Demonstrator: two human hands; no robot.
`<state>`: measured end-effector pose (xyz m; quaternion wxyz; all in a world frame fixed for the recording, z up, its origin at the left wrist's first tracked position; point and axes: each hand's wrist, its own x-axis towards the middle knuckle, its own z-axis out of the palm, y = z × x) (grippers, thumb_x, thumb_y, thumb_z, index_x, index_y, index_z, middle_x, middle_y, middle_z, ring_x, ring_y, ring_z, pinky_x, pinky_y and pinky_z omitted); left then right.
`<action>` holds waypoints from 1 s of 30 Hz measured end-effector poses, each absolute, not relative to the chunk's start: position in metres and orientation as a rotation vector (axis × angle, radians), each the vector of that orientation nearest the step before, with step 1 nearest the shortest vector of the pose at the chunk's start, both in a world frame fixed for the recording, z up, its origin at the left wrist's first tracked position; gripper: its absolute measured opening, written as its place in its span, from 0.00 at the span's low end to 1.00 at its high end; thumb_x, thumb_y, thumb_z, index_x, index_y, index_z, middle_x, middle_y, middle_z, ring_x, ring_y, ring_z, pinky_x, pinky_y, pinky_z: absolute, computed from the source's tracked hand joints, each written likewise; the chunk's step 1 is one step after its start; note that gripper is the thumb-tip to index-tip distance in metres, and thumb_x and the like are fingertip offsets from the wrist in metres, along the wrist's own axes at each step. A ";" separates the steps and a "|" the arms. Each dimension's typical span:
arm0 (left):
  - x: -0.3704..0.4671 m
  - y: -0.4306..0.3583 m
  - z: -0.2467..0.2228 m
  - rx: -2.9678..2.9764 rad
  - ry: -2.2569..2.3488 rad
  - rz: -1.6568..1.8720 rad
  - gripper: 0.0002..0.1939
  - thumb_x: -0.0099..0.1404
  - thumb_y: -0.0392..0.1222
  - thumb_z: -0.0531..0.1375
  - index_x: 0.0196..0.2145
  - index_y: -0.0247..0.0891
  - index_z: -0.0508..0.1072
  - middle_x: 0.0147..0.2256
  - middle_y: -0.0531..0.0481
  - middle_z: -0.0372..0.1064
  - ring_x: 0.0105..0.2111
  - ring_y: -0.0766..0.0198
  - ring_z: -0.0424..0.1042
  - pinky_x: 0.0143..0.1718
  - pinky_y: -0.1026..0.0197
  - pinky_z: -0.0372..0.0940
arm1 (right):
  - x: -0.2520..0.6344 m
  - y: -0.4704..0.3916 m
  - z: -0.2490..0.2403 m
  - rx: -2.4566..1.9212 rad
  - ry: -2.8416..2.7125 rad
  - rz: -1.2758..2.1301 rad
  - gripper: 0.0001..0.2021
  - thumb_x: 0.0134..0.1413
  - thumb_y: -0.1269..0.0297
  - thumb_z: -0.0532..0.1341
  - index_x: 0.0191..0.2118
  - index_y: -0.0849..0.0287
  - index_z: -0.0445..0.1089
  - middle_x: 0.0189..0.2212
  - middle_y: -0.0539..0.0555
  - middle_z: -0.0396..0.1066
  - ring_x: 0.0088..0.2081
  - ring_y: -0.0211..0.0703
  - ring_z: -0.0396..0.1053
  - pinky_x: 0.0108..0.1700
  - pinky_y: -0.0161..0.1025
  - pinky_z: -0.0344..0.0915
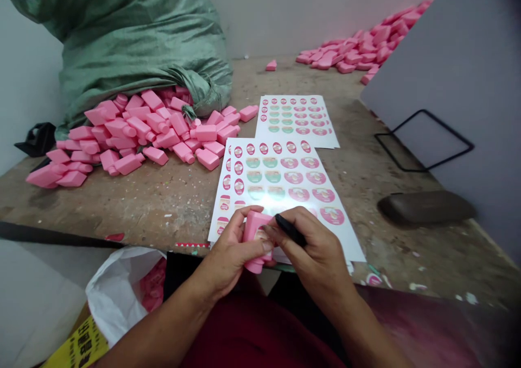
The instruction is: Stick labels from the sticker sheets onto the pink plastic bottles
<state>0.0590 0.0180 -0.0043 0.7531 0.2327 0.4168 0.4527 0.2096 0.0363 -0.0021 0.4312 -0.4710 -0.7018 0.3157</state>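
pink bottle (255, 238) in left hand (234, 248), near sticker sheets (285, 178)

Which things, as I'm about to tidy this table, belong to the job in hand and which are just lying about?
Part of the job, it seems:
pink plastic bottle, left hand
slim black tool, right hand
white sticker sheets
heaped pink bottles

Apparently lying about:
dark brown oblong case
black wire frame
pale scraps

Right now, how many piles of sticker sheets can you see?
2. The near pile is at the front of the table; the far pile is behind it. Others may be hidden.
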 end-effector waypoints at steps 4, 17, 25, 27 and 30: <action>0.057 0.020 -0.002 0.469 0.899 0.976 0.28 0.53 0.36 0.69 0.50 0.42 0.65 0.40 0.51 0.69 0.34 0.66 0.71 0.30 0.64 0.72 | 0.210 0.038 -0.007 -1.248 -1.542 0.845 0.07 0.56 0.62 0.64 0.41 0.52 0.75 0.30 0.50 0.73 0.32 0.40 0.70 0.36 0.38 0.68; 0.053 0.027 -0.012 0.383 1.009 1.069 0.23 0.67 0.59 0.57 0.48 0.38 0.66 0.35 0.43 0.76 0.25 0.64 0.74 0.17 0.68 0.66 | 0.216 0.039 -0.016 -1.401 -1.378 0.988 0.11 0.50 0.54 0.67 0.35 0.54 0.76 0.31 0.51 0.76 0.33 0.44 0.72 0.35 0.39 0.69; 0.038 0.022 -0.006 0.386 1.003 1.105 0.26 0.67 0.61 0.57 0.50 0.37 0.68 0.40 0.42 0.75 0.30 0.61 0.76 0.23 0.64 0.70 | 0.197 0.035 -0.011 -1.297 -1.462 1.068 0.12 0.49 0.54 0.68 0.37 0.55 0.76 0.31 0.51 0.76 0.30 0.42 0.72 0.32 0.37 0.70; 0.038 0.018 -0.006 0.476 0.991 1.150 0.24 0.65 0.60 0.60 0.49 0.38 0.68 0.41 0.44 0.74 0.31 0.62 0.76 0.24 0.65 0.70 | 0.189 0.034 -0.008 -1.265 -1.479 1.145 0.15 0.47 0.54 0.70 0.40 0.55 0.76 0.30 0.50 0.75 0.25 0.39 0.70 0.26 0.35 0.68; 0.041 0.012 -0.007 0.538 0.987 1.143 0.24 0.64 0.59 0.61 0.48 0.39 0.68 0.42 0.44 0.74 0.32 0.62 0.76 0.23 0.66 0.70 | 0.179 0.036 -0.007 -1.225 -1.450 1.223 0.13 0.48 0.55 0.68 0.37 0.56 0.75 0.29 0.49 0.74 0.26 0.39 0.70 0.27 0.36 0.69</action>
